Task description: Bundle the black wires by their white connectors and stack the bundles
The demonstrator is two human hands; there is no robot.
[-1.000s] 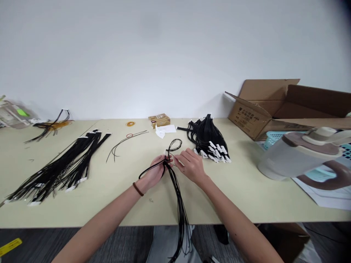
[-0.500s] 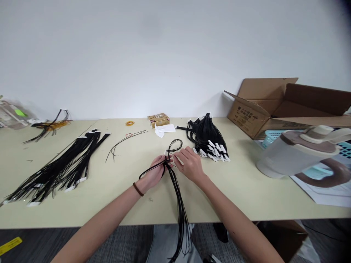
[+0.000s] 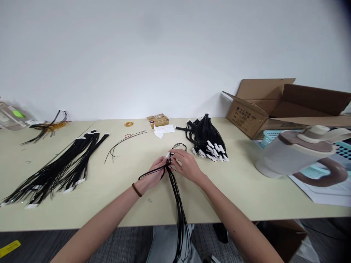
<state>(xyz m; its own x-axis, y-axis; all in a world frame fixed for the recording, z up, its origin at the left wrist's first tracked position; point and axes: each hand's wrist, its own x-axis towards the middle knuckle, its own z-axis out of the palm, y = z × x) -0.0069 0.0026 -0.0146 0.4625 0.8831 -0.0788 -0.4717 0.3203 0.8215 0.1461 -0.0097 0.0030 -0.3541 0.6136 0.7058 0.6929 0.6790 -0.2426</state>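
Black cable bundle point(image 3: 177, 193) on table point(image 3: 246, 182), mid-front, tails hanging over near edge | head view: left hand point(image 3: 155, 171) clenched round bundle's top | right hand point(image 3: 186, 166) pinching its loop point(image 3: 179, 147) beside left fingers | tied cable stack point(image 3: 207, 140) near, behind right hand | loose cables point(image 3: 63, 166) well left

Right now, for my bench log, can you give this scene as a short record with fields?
Left hand: grips bundle of thin black wires near its looped end
Right hand: pinches the same bundle at the loop
Bundle tail: hangs over the front edge of the pale table
Right of hands: pile of black cables with white plugs
Left of hands: long black cables laid flat
Far right: open brown cardboard box; beige jug with brown handle
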